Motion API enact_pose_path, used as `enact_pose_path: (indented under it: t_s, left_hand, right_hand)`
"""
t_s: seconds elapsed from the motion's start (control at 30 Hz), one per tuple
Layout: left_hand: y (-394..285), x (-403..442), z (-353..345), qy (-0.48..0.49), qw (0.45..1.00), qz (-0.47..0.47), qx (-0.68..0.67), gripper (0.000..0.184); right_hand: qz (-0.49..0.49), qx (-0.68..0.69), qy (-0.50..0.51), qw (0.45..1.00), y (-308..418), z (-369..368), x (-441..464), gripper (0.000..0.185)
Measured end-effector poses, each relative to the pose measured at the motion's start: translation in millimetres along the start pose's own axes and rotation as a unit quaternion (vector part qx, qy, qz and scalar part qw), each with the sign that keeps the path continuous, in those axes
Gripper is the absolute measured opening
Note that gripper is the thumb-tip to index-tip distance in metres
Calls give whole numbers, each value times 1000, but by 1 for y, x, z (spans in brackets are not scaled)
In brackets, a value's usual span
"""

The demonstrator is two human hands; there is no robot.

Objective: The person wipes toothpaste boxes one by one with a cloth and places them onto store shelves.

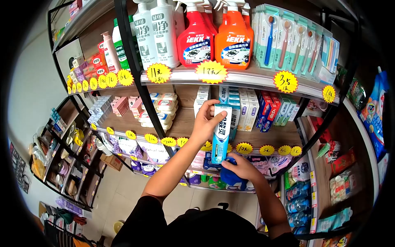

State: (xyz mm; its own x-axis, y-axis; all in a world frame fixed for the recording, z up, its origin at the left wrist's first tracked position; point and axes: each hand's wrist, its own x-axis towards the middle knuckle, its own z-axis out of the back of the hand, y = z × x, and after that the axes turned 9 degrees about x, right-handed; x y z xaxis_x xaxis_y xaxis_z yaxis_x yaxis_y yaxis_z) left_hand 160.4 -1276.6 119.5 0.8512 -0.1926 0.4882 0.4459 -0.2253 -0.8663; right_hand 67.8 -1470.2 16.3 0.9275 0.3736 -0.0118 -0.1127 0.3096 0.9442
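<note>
A blue and white toothpaste box (221, 133) stands upright before the middle shelf. My left hand (205, 123) grips its upper part, thumb across the front. At its lower end my right hand (240, 165) has its thumb and fingers closed round the bottom edge. Behind the box, on the shelf, similar teal and white boxes (234, 109) stand in a row. White and purple boxes (248, 109) are to the right of these, then red and blue boxes (269, 110).
Above, a shelf edge (247, 77) with yellow price tags bears spray bottles (233, 39) and toothbrush packs (284, 41). A black upright (142, 82) stands left of my arms. At right is another shelf with water bottles (298, 205). Tiled floor (131, 193) shows below.
</note>
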Motion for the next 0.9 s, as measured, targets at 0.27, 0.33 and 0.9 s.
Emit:
enact_pose_path:
  t_s: [0.27,0.33,0.9]
  left_hand:
    - [10,13,22,-31,984,19,175,53]
    - [14,23,17,-48,981,24,185,55]
    - [190,144,6,-206,950,95,214,55]
  right_hand:
    - [18,-4,-72,997,-3,-10,31,64]
    - [1,2,-77,997,-14,-10,31,62]
    - [-43,34,-45,997,-31,12,3,56]
